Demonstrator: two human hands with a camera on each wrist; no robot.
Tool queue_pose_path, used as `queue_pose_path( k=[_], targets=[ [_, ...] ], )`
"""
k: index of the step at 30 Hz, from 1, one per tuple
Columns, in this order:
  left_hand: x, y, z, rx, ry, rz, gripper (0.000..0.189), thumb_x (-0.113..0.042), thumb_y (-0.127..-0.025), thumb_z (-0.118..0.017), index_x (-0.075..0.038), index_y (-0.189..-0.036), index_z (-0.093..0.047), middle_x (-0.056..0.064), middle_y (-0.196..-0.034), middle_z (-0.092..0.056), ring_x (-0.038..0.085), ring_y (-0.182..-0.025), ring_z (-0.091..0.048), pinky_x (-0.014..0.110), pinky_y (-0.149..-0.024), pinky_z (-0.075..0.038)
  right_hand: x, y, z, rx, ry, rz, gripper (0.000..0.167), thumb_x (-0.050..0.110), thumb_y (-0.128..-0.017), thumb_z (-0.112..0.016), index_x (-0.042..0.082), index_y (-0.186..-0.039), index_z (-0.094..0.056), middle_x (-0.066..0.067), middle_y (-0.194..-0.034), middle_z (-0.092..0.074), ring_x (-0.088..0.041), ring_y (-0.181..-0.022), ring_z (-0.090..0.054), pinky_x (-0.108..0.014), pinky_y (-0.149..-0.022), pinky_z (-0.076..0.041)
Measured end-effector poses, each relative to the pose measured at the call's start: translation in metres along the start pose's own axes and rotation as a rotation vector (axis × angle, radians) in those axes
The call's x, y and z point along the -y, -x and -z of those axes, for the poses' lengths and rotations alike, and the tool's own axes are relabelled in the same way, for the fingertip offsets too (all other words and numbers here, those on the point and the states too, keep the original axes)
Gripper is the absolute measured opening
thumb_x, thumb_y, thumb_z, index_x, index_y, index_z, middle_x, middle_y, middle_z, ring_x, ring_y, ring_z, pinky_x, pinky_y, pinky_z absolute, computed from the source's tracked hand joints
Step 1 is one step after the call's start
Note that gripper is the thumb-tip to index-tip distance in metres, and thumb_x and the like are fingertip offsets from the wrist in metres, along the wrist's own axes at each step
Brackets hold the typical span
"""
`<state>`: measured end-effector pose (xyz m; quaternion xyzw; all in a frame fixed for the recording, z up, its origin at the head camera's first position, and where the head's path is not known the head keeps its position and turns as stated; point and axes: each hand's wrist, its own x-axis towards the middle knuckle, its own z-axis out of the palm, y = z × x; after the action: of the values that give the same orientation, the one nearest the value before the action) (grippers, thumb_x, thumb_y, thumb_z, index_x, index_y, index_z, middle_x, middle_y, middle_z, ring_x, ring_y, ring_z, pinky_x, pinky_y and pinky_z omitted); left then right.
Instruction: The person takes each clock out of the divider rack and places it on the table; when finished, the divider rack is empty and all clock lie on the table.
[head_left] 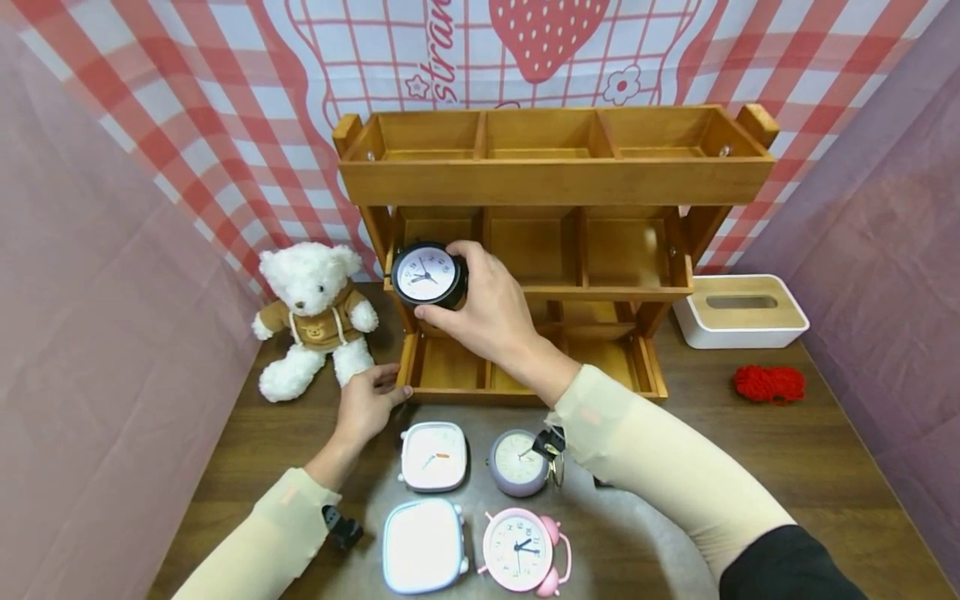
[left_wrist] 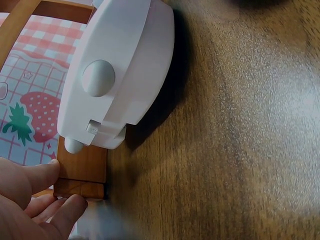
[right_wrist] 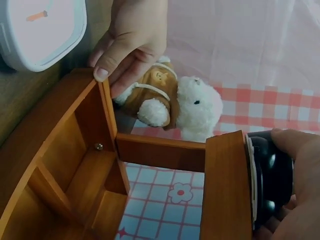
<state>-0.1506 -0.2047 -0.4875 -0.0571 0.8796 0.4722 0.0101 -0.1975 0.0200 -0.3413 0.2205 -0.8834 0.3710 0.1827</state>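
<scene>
My right hand point(head_left: 491, 304) holds a round black alarm clock point(head_left: 426, 275) with a white dial, thumb and fingers on opposite sides of its case. The clock is at the left compartment of the middle tier of a three-tier wooden shelf point(head_left: 555, 183); in the right wrist view the black clock point(right_wrist: 272, 175) overlaps that tier's edge. Down at the bottom tier, my left hand point(head_left: 367, 408) grips the shelf's left front corner, as the left wrist view also shows. Close to it stands a white square alarm clock point(head_left: 433, 456), whose side fills much of the left wrist view.
Before the shelf are a blue-rimmed square clock point(head_left: 423, 546), a pink twin-bell clock point(head_left: 517, 550) and a grey-purple round clock point(head_left: 516, 462), partly behind the right wrist strap. A white teddy bear point(head_left: 315, 317) sits left. At right are a tissue box point(head_left: 742, 325) and red yarn point(head_left: 768, 383).
</scene>
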Motion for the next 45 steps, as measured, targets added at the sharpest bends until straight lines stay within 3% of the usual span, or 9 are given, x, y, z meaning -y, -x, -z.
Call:
queue_pose_path(
  k=[4,11,22,31,39,45],
  targets=[
    [0.001,0.000,0.000,-0.004,-0.003,-0.001,0.046,-0.010,-0.091,-0.077,0.005,-0.133,-0.064,0.028,-0.124,-0.069,0.040,-0.114,-0.070,0.048,-0.096,-0.058,-0.002,0.001,0.001,-0.012,-0.040,-0.002,0.088,0.045,-0.074,-0.092,0.010,-0.143,-0.051,-0.009,-0.136,-0.064,-0.025,-0.124,-0.061,-0.043,-0.103,-0.052],
    [0.000,0.000,-0.001,-0.004,0.005,-0.004,0.046,-0.009,-0.091,-0.077,0.006,-0.133,-0.064,0.027,-0.124,-0.069,0.040,-0.114,-0.069,0.048,-0.097,-0.058,-0.005,0.005,0.010,-0.046,-0.092,0.017,0.084,0.045,-0.073,-0.092,0.012,-0.142,-0.057,-0.005,-0.138,-0.064,-0.021,-0.126,-0.061,-0.040,-0.105,-0.050],
    [0.001,0.000,-0.001,-0.003,0.028,-0.007,0.047,-0.008,-0.091,-0.077,0.007,-0.133,-0.063,0.029,-0.125,-0.068,0.041,-0.115,-0.069,0.049,-0.098,-0.057,-0.014,0.028,0.043,-0.052,-0.148,0.057,0.084,0.041,-0.070,-0.095,0.013,-0.141,-0.060,-0.002,-0.137,-0.066,-0.018,-0.127,-0.061,-0.041,-0.104,-0.050],
    [0.001,0.002,-0.001,0.003,0.056,0.008,0.048,-0.007,-0.091,-0.077,0.007,-0.135,-0.062,0.030,-0.126,-0.067,0.042,-0.117,-0.068,0.047,-0.097,-0.058,-0.031,0.070,0.078,0.005,-0.146,0.108,0.085,0.034,-0.066,-0.099,0.014,-0.139,-0.062,-0.001,-0.135,-0.067,-0.018,-0.119,-0.065,-0.039,-0.094,-0.057],
    [-0.001,0.003,-0.002,0.001,0.043,0.019,0.049,-0.009,-0.091,-0.077,0.005,-0.135,-0.062,0.029,-0.128,-0.067,0.041,-0.118,-0.068,0.048,-0.098,-0.057,-0.051,0.121,0.106,0.086,-0.061,0.097,0.089,0.037,-0.064,-0.099,0.020,-0.142,-0.061,0.002,-0.140,-0.065,-0.018,-0.127,-0.062,-0.035,-0.104,-0.050],
    [0.001,0.004,-0.003,-0.004,0.036,0.012,0.048,-0.008,-0.092,-0.076,0.006,-0.136,-0.062,0.030,-0.128,-0.066,0.042,-0.117,-0.068,0.047,-0.097,-0.058,-0.070,0.163,0.122,0.138,-0.025,0.045,0.090,0.036,-0.063,-0.100,0.024,-0.143,-0.060,0.006,-0.139,-0.065,-0.014,-0.124,-0.063,-0.023,-0.101,-0.049]
  ],
)
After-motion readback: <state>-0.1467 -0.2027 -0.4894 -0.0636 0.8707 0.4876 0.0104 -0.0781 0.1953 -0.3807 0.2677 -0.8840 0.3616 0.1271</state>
